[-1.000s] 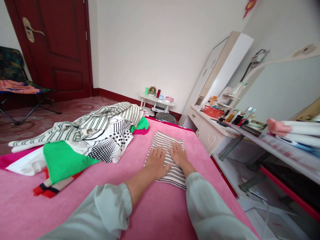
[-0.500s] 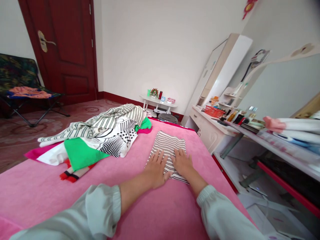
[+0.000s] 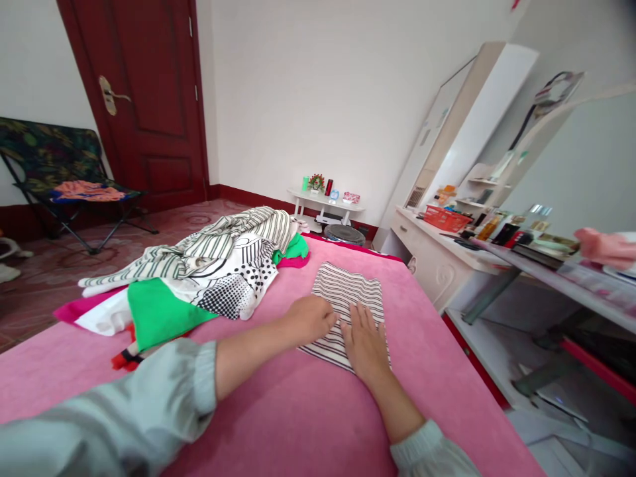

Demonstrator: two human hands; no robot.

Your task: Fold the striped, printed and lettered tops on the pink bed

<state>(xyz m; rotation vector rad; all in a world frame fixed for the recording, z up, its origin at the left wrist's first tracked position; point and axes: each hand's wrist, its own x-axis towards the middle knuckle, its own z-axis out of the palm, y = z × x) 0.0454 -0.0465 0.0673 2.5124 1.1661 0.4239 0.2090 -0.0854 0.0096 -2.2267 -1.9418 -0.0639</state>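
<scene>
A folded cloth item with dark and white stripes (image 3: pixel 355 291) lies flat on the pink bed cover (image 3: pixel 278 411). My right hand (image 3: pixel 366 341) rests palm down on its right part, fingers stretched out. On its left part is my left hand (image 3: pixel 313 319), closed, the fingers curled with their tips at the striped fabric. Whether those fingertips pinch the fabric or some small thing is hidden. To the left is a heap of loose clothes (image 3: pixel 238 248), striped, dotted, green, white and pink.
A camouflage folding chair (image 3: pixel 54 156) with an orange cloth stands at the left by the dark red door (image 3: pixel 149 99). A low white table (image 3: pixel 322 200) is beyond the bed. At the right stand a dresser (image 3: pixel 422 245) with a red basket (image 3: pixel 447 218) and several bottles.
My left hand has gone from lying flat to curled and closed on the striped item. The right hand stays flat on it. The view has turned slightly left.
</scene>
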